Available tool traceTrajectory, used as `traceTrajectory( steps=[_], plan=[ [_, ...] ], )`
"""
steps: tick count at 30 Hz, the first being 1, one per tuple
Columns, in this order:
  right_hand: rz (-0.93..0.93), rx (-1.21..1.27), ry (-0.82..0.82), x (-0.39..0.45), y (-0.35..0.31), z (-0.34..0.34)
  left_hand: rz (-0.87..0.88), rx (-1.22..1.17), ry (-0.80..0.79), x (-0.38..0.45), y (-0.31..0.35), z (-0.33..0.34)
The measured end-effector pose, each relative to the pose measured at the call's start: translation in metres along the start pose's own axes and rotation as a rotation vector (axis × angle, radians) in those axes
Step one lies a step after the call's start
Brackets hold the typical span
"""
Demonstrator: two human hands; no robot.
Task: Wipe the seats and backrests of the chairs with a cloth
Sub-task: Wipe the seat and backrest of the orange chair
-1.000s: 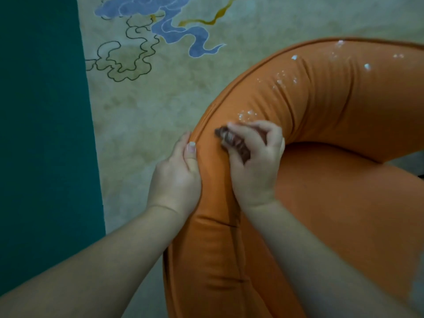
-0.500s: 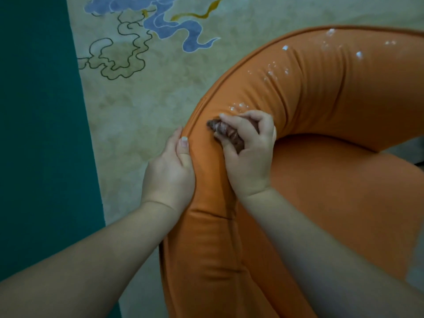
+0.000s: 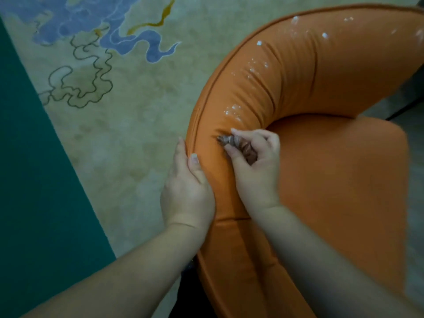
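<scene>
Orange padded backrest (image 3: 286, 72) flecked white, right hand (image 3: 254, 171) pinching crumpled brown cloth (image 3: 238, 145), left hand (image 3: 187, 191) gripping its edge.

My left hand (image 3: 187, 191) gripped the outer edge of the curved orange padded backrest (image 3: 286, 72), and my right hand (image 3: 254, 166) pressed a crumpled brown cloth (image 3: 236, 144) against its inner face. Ahead, the backrest lay unblocked, dotted with white specks (image 3: 252, 67). The orange seat cushion (image 3: 339, 175) lay bare beside my right hand.
</scene>
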State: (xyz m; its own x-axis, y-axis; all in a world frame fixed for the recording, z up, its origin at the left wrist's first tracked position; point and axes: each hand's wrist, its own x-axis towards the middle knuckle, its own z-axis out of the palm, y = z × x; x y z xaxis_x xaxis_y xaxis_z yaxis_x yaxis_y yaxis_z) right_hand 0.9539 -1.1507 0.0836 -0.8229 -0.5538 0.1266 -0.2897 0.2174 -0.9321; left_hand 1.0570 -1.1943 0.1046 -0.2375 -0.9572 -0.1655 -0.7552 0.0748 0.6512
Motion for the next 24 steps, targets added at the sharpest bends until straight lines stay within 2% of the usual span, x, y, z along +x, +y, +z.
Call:
traceTrajectory(
  steps=[5, 11, 17, 24],
  plan=[
    [-0.016, 0.000, 0.093, -0.011, -0.003, 0.008, 0.158, -0.010, -0.051, -0.003, 0.001, -0.003],
    [-0.016, -0.042, 0.158, -0.014, -0.004, 0.013, 0.167, -0.005, -0.103, -0.001, 0.001, -0.006],
    [-0.006, -0.042, 0.130, -0.008, -0.006, 0.008, 0.177, -0.026, -0.188, 0.005, 0.003, -0.012],
    [-0.018, 0.006, 0.148, -0.001, 0.000, 0.009, 0.296, -0.096, -0.292, 0.095, 0.035, 0.003]
  ],
)
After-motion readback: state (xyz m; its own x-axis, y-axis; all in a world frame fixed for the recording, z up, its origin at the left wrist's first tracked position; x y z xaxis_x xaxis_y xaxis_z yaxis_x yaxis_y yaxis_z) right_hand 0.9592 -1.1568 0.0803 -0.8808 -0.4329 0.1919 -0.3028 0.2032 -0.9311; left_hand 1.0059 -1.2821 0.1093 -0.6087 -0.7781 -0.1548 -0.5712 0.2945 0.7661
